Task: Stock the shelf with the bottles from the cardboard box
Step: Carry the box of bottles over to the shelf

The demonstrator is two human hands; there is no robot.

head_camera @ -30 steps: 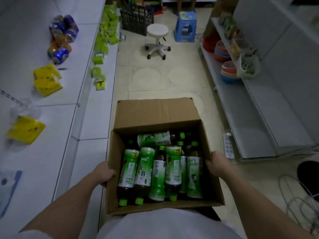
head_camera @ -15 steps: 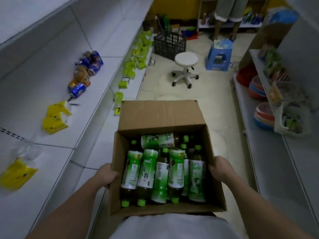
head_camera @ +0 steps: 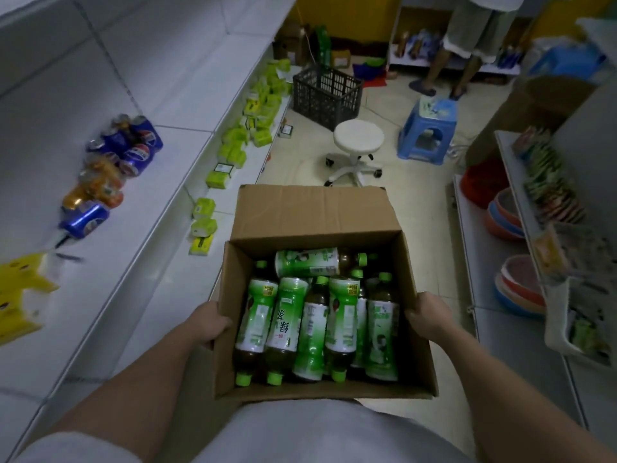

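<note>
The step in hand looks like carrying: the cardboard box (head_camera: pixel 320 225) is held up in front of the body, between the two hands, with none of its load taken out yet. The left hand (head_camera: pixel 209 324) grips the box's left wall with its fingers curled around the outside, and the right hand (head_camera: pixel 429 317) clasps the right wall in the same way. Inside, between the hands, the bottles (head_camera: pixel 314 324) lie on their sides, packed close with green caps mostly toward the body, and one more lies crosswise at the far end. The shelf (head_camera: pixel 110 262), white and tiered, runs along beyond the left hand, holding cans (head_camera: pixel 110 175) and yellow packets (head_camera: pixel 20 295) further out. Next, I judge, the box must be set down somewhere steady so one hand comes free to lift a bottle out.
</note>
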